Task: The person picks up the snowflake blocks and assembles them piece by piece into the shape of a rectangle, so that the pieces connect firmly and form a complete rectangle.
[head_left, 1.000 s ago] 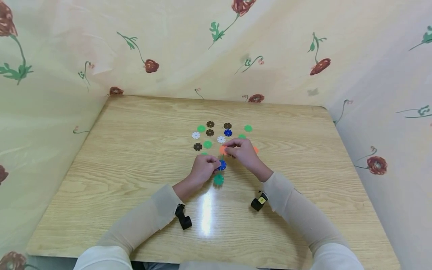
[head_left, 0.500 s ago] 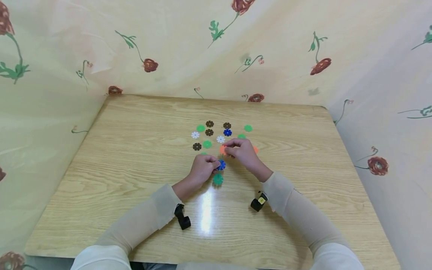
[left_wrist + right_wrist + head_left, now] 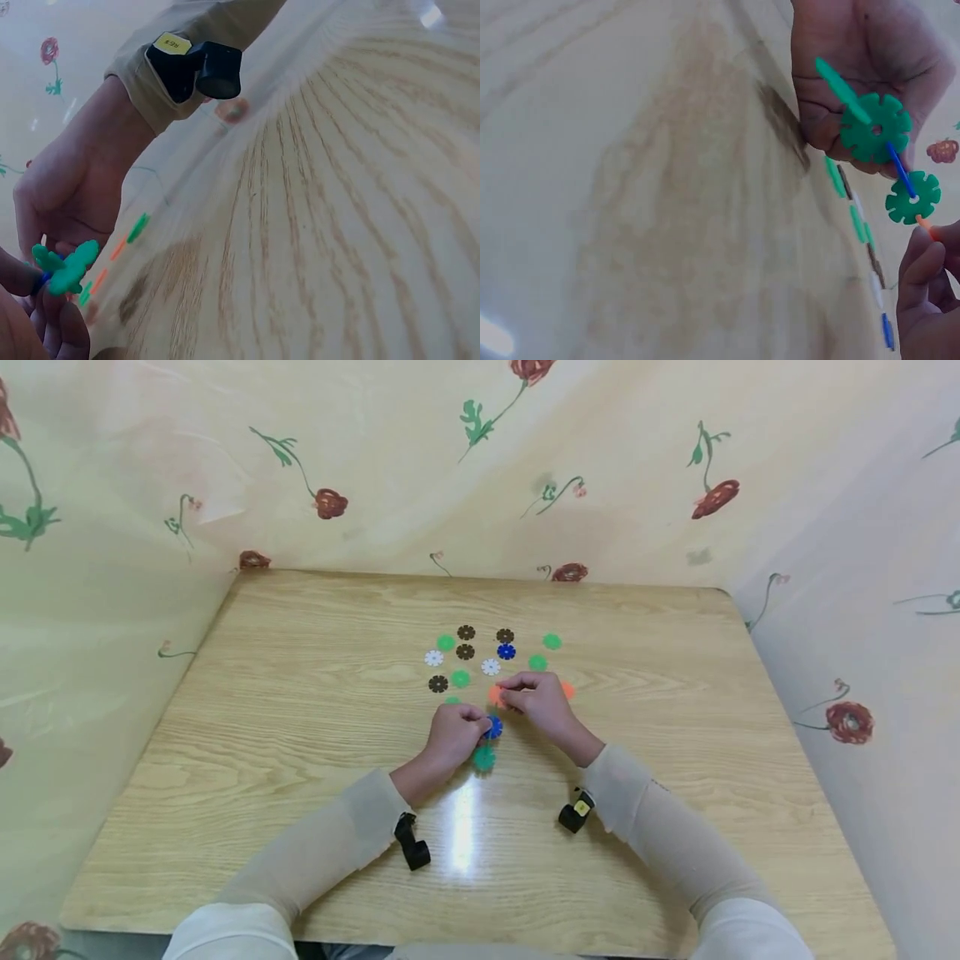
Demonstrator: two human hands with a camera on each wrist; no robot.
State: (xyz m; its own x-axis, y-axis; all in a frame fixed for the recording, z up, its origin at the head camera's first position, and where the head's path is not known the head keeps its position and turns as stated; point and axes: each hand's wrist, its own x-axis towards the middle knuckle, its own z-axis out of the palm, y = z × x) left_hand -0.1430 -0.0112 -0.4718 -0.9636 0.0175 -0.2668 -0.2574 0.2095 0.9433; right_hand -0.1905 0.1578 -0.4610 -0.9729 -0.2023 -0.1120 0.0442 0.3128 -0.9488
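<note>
Both hands hold a small chain of notched plastic discs slotted into each other. My left hand (image 3: 452, 737) pinches the blue disc (image 3: 493, 727) between thumb and fingers. At the near end hangs a green disc (image 3: 484, 758); the right wrist view shows a second green disc (image 3: 840, 90) slotted crosswise into it. Beyond the blue disc comes another green disc (image 3: 913, 198), seen face-on in that view. My right hand (image 3: 546, 703) pinches an orange disc (image 3: 495, 695) at the far end, its edge right at that green disc; fingers hide most of the orange.
Loose discs lie flat beyond the hands: several brown discs (image 3: 466, 632), several green discs (image 3: 552, 642), two white discs (image 3: 433, 657) and a blue disc (image 3: 506, 652). Another orange disc (image 3: 567, 691) is partly behind the right hand. A flower-patterned curtain (image 3: 405, 468) borders the wooden table (image 3: 285, 710).
Both hands keep their grips on the chain. The right hand has come very slightly towards the person, baring more of a green disc behind it. The head view has shifted a little.
</note>
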